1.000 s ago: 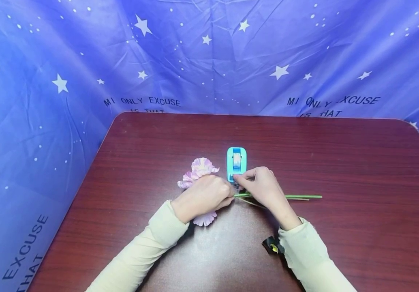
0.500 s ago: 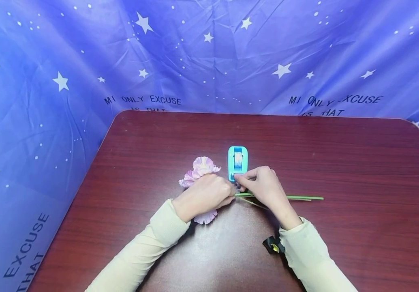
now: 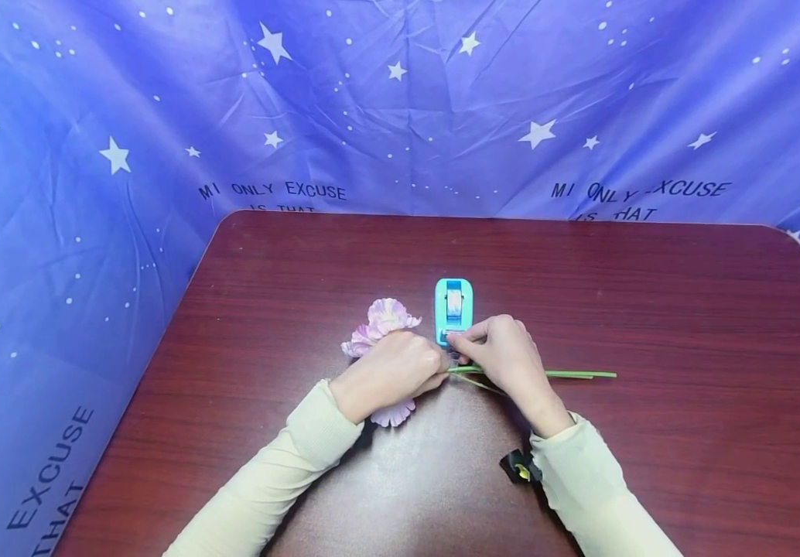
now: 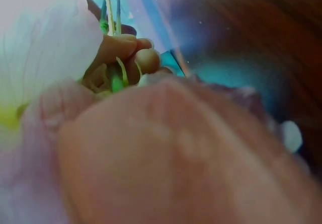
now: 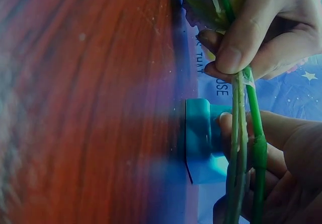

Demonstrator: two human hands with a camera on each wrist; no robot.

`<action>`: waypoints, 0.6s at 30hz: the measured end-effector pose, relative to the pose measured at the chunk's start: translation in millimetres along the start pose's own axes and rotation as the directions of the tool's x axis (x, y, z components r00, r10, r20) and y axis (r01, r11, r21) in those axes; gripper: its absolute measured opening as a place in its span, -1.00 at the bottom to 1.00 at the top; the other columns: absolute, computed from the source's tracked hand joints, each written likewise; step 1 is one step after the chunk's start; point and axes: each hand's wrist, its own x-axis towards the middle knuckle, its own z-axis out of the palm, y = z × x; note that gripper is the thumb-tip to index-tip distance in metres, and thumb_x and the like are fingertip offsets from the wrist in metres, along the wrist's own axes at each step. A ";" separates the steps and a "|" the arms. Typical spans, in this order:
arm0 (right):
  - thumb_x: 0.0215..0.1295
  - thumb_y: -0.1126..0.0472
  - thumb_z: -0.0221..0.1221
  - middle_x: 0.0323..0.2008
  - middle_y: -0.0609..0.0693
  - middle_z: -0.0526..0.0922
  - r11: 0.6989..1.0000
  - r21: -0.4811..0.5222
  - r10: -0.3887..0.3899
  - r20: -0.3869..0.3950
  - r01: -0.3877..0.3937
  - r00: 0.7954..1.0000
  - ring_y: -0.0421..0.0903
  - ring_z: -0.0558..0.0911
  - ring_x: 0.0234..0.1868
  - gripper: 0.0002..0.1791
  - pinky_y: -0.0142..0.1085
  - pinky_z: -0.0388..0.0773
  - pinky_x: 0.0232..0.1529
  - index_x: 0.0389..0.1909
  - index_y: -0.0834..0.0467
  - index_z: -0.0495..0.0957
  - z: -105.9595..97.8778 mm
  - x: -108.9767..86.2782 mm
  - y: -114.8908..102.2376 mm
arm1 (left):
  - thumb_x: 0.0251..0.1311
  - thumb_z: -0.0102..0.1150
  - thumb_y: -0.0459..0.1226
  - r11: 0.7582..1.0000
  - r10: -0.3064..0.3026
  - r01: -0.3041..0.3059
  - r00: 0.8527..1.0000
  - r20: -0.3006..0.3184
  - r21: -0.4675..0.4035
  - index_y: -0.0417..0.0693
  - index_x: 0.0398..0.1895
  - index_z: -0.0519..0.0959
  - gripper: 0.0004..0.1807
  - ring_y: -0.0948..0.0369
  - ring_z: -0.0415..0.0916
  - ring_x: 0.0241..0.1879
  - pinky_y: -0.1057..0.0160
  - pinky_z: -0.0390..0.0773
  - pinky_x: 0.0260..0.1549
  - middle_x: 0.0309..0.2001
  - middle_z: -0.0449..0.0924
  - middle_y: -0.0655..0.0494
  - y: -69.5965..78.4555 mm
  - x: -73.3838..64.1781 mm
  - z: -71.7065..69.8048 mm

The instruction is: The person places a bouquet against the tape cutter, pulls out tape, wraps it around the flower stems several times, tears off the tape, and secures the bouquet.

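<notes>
Artificial flowers with pale pink-purple petals (image 3: 389, 313) lie under and around my left hand (image 3: 394, 370). This hand grips their green stems (image 3: 584, 375) just below the blooms, and the stems run off to the right. A light-blue tape dispenser (image 3: 466, 309) stands on the table beyond both hands. At its front edge the thumb and fingers of my right hand (image 3: 507, 357) pinch the clear tape, though the fingertips are partly hidden. A short piece of clear tape (image 5: 248, 77) shows on the stems beside the left thumb in the right wrist view.
The dark red wooden table (image 3: 685, 325) extends on all sides of the work. Beside the right cuff sits a small black object with a yellow spot (image 3: 520, 467). A blue star-printed cloth (image 3: 400, 116) hangs behind and to the left of the table.
Almost nothing differs: both hands, the stems and the dispenser keep their places. The stem ends shift up very slightly, and the right wrist moves by a trace.
</notes>
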 end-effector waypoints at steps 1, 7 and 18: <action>0.22 -0.04 0.33 -0.73 -0.22 0.59 1.000 -0.004 0.001 -0.003 -0.001 1.000 -0.16 0.53 -0.50 -0.68 -0.27 0.36 -0.53 -0.67 -0.03 0.72 0.0 -0.2 -0.3 | 0.22 0.25 -0.22 1.000 0.000 0.000 1.000 -0.001 0.001 0.18 -0.69 0.47 -0.68 0.36 0.39 -0.65 0.32 0.52 -0.54 -0.68 0.45 0.37 0.0 0.3 0.0; 0.21 -0.05 0.33 -0.73 -0.22 0.57 1.000 -0.017 0.007 -0.006 -0.007 1.000 -0.14 0.52 -0.50 -0.66 -0.27 0.36 -0.55 -0.72 -0.05 0.69 1.1 -0.4 0.3 | 0.21 0.26 -0.23 1.000 -0.009 0.009 1.000 -0.004 -0.008 0.17 -0.71 0.46 -0.67 0.36 0.35 -0.66 0.33 0.51 -0.55 -0.69 0.42 0.35 1.0 0.3 -0.3; 0.19 -0.04 0.34 -0.69 -0.21 0.61 1.000 -0.030 0.005 -0.029 -0.006 1.000 -0.12 0.55 -0.49 -0.70 -0.24 0.40 -0.54 -0.69 -0.06 0.72 1.6 -0.8 -1.1 | 0.23 0.25 -0.19 1.000 -0.012 0.012 1.000 0.009 0.022 0.19 -0.68 0.49 -0.69 0.35 0.46 -0.61 0.31 0.54 -0.52 -0.65 0.48 0.36 1.6 0.0 0.3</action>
